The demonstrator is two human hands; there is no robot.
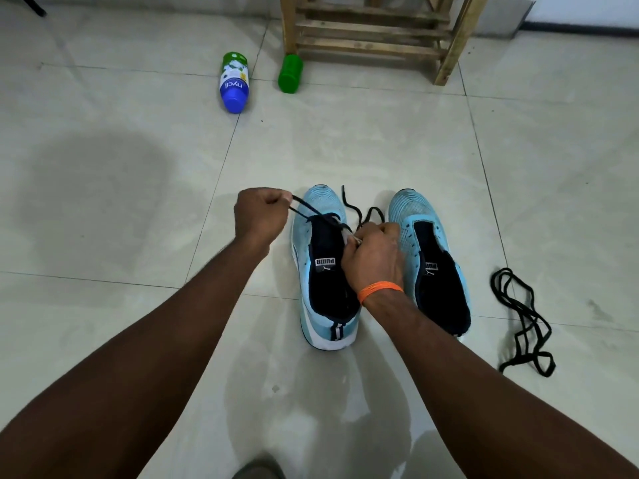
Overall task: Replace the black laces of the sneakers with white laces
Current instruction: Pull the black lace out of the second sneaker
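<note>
Two light blue sneakers stand side by side on the tiled floor, toes pointing away. My left hand is fisted to the left of the left sneaker and grips a black lace that runs taut to its eyelets. My right hand, with an orange wristband, sits between the shoes and pinches the lace at the left sneaker's eyelets; the lace's other end curls past the toes. The right sneaker has no lace in it. A loose black lace lies on the floor at the right.
A blue and green bottle lies on its side at the back, with a green cap or cup beside it. A wooden rack stands behind them. Open tiled floor spreads to the left.
</note>
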